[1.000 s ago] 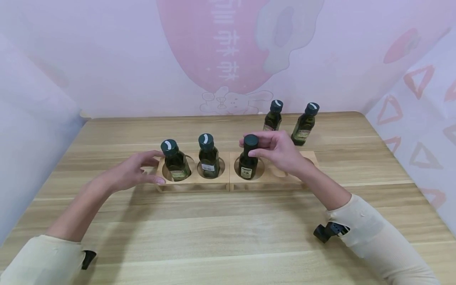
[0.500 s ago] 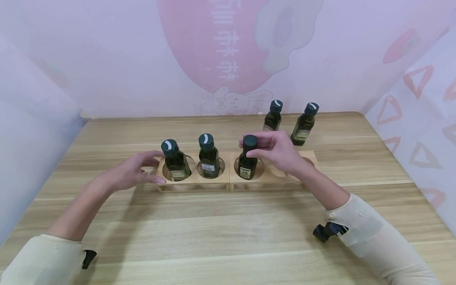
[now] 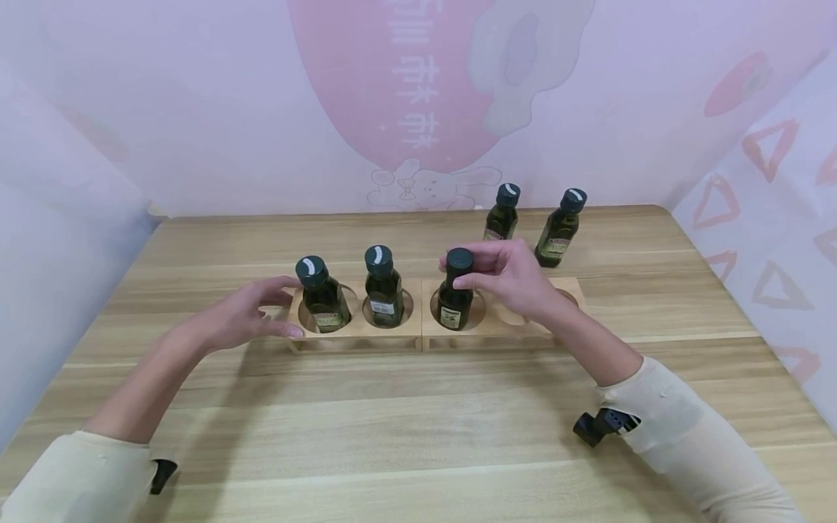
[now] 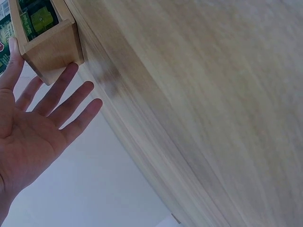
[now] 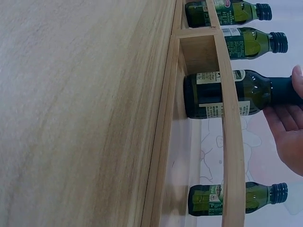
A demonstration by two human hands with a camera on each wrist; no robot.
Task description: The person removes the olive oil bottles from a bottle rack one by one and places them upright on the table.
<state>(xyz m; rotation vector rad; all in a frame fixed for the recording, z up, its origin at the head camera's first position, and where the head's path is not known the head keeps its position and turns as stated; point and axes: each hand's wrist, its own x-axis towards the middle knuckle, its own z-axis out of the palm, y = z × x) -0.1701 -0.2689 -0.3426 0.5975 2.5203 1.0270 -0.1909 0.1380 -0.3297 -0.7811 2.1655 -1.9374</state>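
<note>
My right hand point(image 3: 516, 278) pinches the neck of a dark glass bottle with a black cap point(image 3: 454, 306). This bottle stands in a round hole of the light wooden rack point(image 3: 422, 312); the right wrist view shows its base point(image 5: 191, 96) low inside the frame. With fingers nearly straight and spread, my left hand point(image 3: 245, 317) touches the rack's left end point(image 4: 54, 52). Beside it, two green bottles occupy the left holes: a leftmost bottle point(image 3: 323, 301) leaning slightly, and a second bottle point(image 3: 384, 294) with a white label. My right hand and forearm partly cover the rightmost holes.
Behind the rack on the wooden table point(image 3: 366, 436) stand two more green bottles: one farther back point(image 3: 500, 218), partly hidden by my right hand, and one to its right point(image 3: 556, 236). A printed backdrop point(image 3: 229, 131) rises behind the table's far edge.
Almost nothing differs. The black-capped bottle's lower body has shifted very slightly left in its hole; both hands keep their places.
</note>
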